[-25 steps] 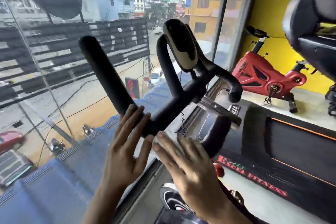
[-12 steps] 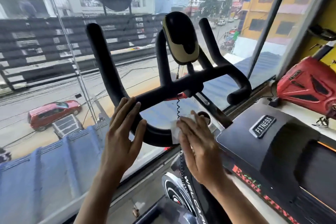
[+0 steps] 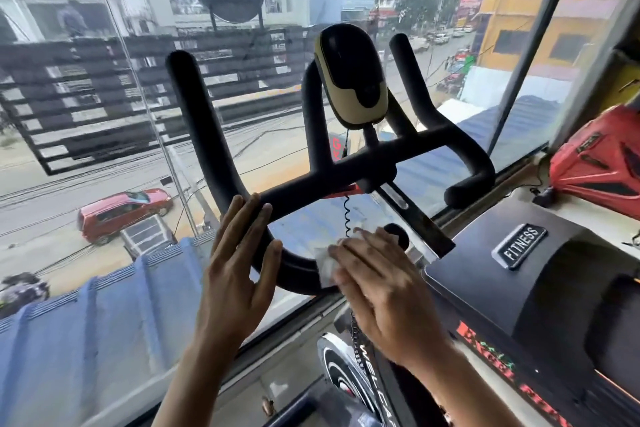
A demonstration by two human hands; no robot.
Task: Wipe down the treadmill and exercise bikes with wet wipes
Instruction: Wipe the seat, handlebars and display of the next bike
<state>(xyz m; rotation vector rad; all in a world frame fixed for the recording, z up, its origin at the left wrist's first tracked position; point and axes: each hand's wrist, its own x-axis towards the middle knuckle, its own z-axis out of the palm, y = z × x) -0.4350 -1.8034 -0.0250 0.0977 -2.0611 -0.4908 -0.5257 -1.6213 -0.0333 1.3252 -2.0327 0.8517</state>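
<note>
Left hand (image 3: 239, 267): fingers straight, flat on black handlebar (image 3: 311, 180) bend. Wet wipe (image 3: 325, 265) at its 3 o'clock, on bar's low curve. Right hand (image 3: 377, 288): flat fingers press wipe down. Step: wiping bike bar. Next, likely: slide wipe toward 9 o'clock. Treadmill (image 3: 485, 263) sits at 3 o'clock.

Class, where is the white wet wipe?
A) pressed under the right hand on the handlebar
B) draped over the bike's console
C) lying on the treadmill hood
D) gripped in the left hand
A: the wet wipe peeks out from under the right hand on the handlebar; the left hand lies flat, holding nothing.
</note>
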